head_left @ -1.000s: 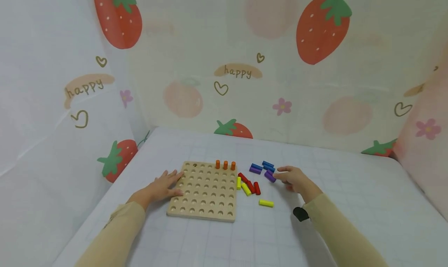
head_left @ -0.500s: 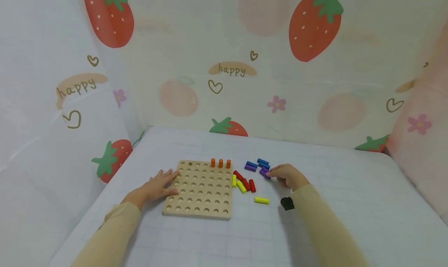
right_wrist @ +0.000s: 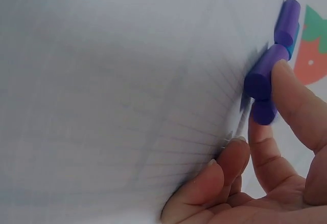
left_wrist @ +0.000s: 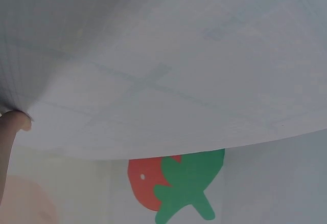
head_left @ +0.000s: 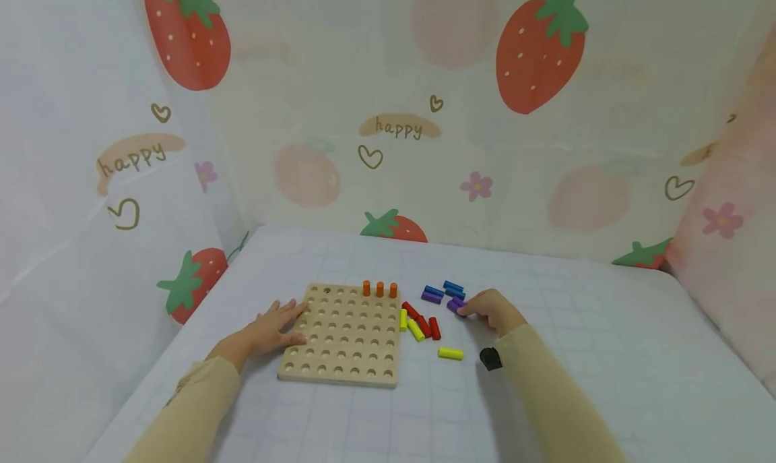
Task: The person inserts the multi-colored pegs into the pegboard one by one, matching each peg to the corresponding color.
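Purple pegs: quantity 3, lying to the right of the pegboard; two side by side at the right grip, one alongside a blue peg.
Right grip: nearly closed; digits bent around the pair of purple pegs. Whether these are lifted cannot be told.
Left grip: spread wide, holding nothing; fingertips rest on the pegboard's left edge.
Pegboard: quantity 1, flat on the surface.
Orange pegs: quantity 3, upright in the far row, right end.
Blue pegs: quantity 3, near the purple pegs.
Red pegs: quantity 3, near the pegboard's right edge.
Yellow pegs: quantity 3; one apart, nearer the person.
Change from one second earlier: right-grip fingers, then spread, are drawn together at the purple pegs; counts unchanged.
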`<state>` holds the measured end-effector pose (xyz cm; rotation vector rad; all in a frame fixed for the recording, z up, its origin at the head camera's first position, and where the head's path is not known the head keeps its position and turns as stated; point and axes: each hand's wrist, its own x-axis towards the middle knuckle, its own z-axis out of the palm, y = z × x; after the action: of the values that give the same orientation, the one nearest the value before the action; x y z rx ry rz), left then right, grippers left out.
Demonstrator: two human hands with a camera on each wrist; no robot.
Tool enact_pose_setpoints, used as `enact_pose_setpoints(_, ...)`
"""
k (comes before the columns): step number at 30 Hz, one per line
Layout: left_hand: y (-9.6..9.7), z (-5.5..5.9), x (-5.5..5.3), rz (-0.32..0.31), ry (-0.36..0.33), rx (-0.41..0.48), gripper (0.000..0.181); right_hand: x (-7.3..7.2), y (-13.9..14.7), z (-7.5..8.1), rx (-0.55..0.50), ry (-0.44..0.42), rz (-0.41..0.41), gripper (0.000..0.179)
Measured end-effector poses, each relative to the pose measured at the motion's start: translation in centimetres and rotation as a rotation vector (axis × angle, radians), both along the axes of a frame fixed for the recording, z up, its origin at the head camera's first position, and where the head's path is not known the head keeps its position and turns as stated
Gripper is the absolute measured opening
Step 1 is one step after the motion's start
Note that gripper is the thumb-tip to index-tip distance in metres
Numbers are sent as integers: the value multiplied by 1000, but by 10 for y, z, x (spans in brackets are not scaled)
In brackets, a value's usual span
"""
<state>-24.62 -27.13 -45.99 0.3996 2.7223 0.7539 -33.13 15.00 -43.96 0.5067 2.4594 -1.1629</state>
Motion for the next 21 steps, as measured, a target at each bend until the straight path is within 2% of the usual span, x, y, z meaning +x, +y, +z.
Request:
enact_pose_setpoints(5, 2, 2, 3, 5, 4, 6, 91, -2, 4, -3, 6, -12, -2, 39)
enact_pose_setpoints(11, 2, 2, 4, 5, 4, 6, 91, -3, 7, 0, -9, -25, -21, 32)
enact_pose_setpoints(17, 0, 2, 3, 7, 3, -2, 92, 0, 11, 7, -160, -66, -108, 31)
enact_pose_setpoints(21, -1, 1, 2, 5, 7, -4, 92, 4, 10, 8, -246, -39, -155, 29)
